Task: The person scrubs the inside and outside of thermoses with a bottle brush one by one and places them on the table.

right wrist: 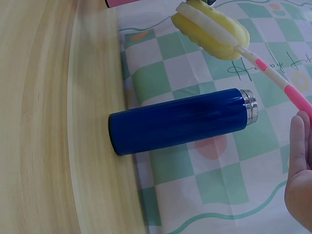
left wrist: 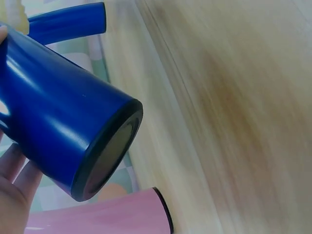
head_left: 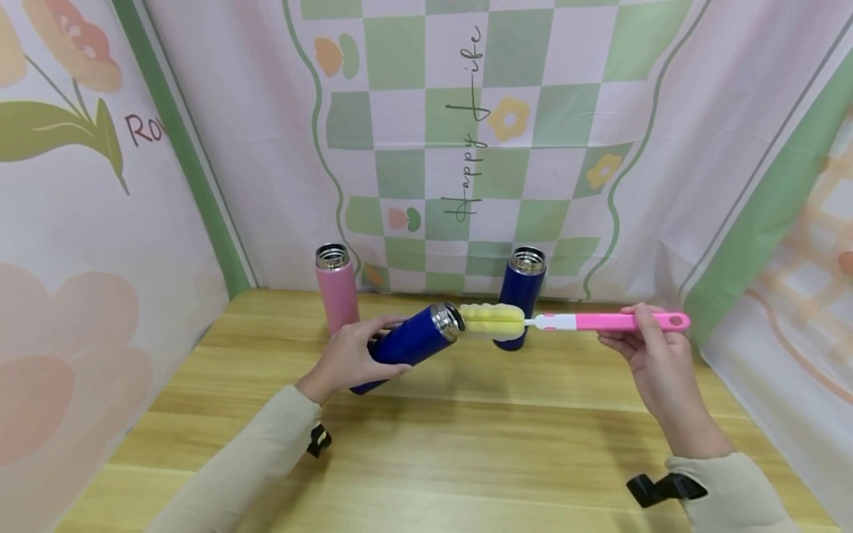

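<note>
The left hand (head_left: 353, 357) grips a tilted blue bottle (head_left: 415, 340) over the bench (head_left: 466, 459). Right of that bottle, the right hand (head_left: 660, 366) grips a brush (head_left: 586, 321), sponge (head_left: 496, 320) at the bottle's mouth; behind it stand a pink flask (head_left: 338, 296) and a navy flask (head_left: 522, 287).

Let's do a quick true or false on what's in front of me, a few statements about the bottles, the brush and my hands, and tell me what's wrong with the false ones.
1. The left hand holds a blue bottle at a tilt. True.
2. The brush is fully inside that blue bottle. False: its yellow head shows outside.
3. The right hand holds the brush by its pink handle. True.
4. Both other bottles lie on their sides. False: the pink bottle and the second blue bottle stand upright on the table.
5. All three bottles have lids on. False: none does.
</note>
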Available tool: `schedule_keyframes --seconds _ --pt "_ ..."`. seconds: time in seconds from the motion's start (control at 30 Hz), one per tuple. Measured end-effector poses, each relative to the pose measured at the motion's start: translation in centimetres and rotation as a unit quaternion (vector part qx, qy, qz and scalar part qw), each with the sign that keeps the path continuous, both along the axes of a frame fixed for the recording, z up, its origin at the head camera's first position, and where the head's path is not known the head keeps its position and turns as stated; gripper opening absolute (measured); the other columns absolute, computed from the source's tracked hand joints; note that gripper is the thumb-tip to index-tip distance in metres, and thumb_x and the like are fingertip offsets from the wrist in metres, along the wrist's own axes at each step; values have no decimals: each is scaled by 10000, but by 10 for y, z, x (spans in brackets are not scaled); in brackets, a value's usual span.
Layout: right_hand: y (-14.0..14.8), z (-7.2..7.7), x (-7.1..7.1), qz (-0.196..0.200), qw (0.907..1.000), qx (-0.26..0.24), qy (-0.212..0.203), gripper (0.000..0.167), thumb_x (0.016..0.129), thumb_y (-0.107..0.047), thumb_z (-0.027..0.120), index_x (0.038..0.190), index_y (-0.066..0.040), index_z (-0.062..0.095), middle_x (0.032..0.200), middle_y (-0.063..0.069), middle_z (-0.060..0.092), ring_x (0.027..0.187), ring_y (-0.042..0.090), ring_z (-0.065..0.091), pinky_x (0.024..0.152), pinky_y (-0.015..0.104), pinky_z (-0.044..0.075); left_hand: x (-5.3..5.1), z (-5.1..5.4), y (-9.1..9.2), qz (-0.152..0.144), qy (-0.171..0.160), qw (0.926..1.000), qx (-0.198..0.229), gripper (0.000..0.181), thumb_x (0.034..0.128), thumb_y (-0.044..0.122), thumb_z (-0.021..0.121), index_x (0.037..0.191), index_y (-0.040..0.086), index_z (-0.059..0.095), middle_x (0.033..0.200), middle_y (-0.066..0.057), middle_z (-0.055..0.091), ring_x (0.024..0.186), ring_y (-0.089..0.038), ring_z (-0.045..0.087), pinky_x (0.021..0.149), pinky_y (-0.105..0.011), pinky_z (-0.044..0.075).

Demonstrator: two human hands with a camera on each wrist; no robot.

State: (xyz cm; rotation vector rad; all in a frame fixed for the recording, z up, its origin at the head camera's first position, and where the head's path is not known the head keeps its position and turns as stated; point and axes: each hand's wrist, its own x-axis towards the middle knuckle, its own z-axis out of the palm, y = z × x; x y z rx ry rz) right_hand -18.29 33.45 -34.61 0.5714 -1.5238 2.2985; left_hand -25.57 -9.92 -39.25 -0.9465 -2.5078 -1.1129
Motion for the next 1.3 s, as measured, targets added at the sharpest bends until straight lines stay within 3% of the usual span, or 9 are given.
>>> schedule_keyframes --seconds 0.2,0.37,0.63,0.77,0.97,1.3 --pt "-1 0 1 -5 10000 -10 -77 247 1078 -112 425 1080 52 611 973 159 687 872 229 714 807 312 563 0 -3 1 188 -373 9985 342 690 737 529 856 1353 383 582 1201 84 687 938 -137 693 795 -358 564" --pt "-4 0 0 14 9999 -106 -85 247 1078 -109 428 1073 51 617 966 164 690 864 230 714 804 310 563 1 -5 3 499 -643 9950 584 693 725 548 857 1343 376 592 1171 40 700 894 -163 691 764 -404 566" --pt "-7 2 0 52 9994 -346 -20 254 1081 -93 409 1045 55 613 956 173 699 847 236 720 792 314 564 4 -6 6 585 -1041 9884 940 673 742 506 862 1340 374 582 1132 20 712 1008 -188 662 822 -493 542" --pt "-10 2 -1 208 9983 -545 73 262 1083 -83 390 1040 73 595 954 189 701 850 247 723 795 326 559 7 -8 9 641 -1446 9801 1196 667 752 497 859 1344 385 570 1144 14 693 1017 -210 646 829 -498 536" --pt "-15 3 -1 331 9977 -555 218 263 1085 -81 384 1039 86 582 977 197 691 871 255 719 810 342 546 10 -11 15 572 -2244 9572 1734 656 794 443 845 1375 393 544 1204 -35 656 1075 -250 604 871 -536 508" --pt "-21 2 -1 306 9988 -362 157 238 1088 -98 384 1055 59 560 1012 177 681 911 237 713 839 333 537 12 -9 20 682 -2772 9391 1913 696 826 524 785 1438 360 497 1303 -57 591 1134 -275 579 925 -515 496"
